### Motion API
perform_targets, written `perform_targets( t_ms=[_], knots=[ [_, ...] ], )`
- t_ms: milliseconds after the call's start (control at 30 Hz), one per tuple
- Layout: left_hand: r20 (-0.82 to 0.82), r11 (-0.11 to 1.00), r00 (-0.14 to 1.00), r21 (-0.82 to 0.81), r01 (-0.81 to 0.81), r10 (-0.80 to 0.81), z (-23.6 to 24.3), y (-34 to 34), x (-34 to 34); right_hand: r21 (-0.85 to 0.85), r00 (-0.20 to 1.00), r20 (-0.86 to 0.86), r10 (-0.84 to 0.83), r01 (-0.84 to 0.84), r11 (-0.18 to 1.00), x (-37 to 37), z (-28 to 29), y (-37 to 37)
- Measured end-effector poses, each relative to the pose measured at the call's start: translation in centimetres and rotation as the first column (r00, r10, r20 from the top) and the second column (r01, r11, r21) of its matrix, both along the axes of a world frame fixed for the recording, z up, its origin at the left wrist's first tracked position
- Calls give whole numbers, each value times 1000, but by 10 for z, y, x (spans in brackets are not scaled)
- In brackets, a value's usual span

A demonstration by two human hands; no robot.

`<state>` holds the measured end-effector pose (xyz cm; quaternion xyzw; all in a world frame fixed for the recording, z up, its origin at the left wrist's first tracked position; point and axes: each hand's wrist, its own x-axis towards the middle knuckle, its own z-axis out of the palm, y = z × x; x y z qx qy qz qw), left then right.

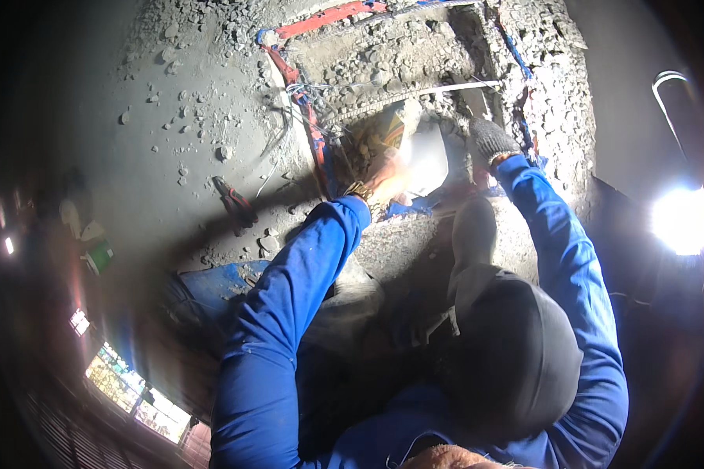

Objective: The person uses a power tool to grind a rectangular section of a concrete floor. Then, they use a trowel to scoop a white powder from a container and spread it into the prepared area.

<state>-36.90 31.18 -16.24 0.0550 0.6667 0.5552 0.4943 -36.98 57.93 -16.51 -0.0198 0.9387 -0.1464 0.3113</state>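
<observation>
My left hand [389, 178], bare with a band at the wrist, reaches into a recess in the rubble-covered surface. Motion blurs its fingers, so its grip cannot be told. Beside it are a brightly lit white sheet-like piece [430, 159] and a printed yellow-and-dark piece [403, 125], perhaps packaging. At the recess's right edge, my right hand [493, 141] wears a grey knitted glove, its fingers curled closed. A pale, narrow, blade-like strip [475, 102] shows just beyond them; whether it is held is unclear. A ribbed rod [414, 94] crosses above both hands.
Red-and-blue edging [313, 129] frames the recess, with loose wires [297, 87] at its left. Red-and-black-handled pliers [235, 203] lie among grit on the left. A bright lamp [684, 221] shines at the right. My dark-covered knee [516, 356] rises between my arms.
</observation>
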Motion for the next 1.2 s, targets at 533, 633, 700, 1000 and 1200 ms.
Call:
perform_targets(
  t_ms=[533, 633, 700, 1000, 1200],
  knots=[
    [-116, 846, 991, -533, -12, -59, -9, 18, -14, 109, 989, -93, -115, 125, 986, 17, 14, 13],
    [-32, 885, 999, -465, 17, -36, 53, 30, -25, -24, 963, -269, -2, -4, 1000, -5, -13, 9],
    [-55, 870, 998, -493, -30, 4, 60, 36, -22, -19, 1000, -13, 14, -14, 1000, -8, -14, 11],
    [14, 916, 1000, -401, 16, -12, 25, 12, -5, 24, 974, -67, 218, -216, 976, 21, 79, -18],
    [76, 964, 976, -190, -186, 204, 26, 18, 22, 90, 985, -158, 66, -52, 995, 24, 53, 5]
  ],
)
